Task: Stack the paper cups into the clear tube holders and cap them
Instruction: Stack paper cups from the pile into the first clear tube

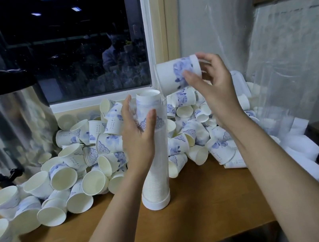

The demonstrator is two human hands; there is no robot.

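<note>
The left hand's (139,133) curled fingers and thumb grasp the upright clear plastic tube holder (158,163), packed with stacked cups, on the brown wooden table (202,210). The right hand's (215,89) fingertips pinch a white blue-flowered paper cup (170,77) tipped sideways at one o'clock from the tube's mouth. Loose paper cups (69,177) are heaped from nine to two o'clock.

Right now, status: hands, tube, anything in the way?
Left hand grips clear tube, upright on its white cap. Right hand holds one cup sideways beside the tube mouth. Stack near rim, top uncapped. Mouth unobstructed; loose cups piled behind.
</note>
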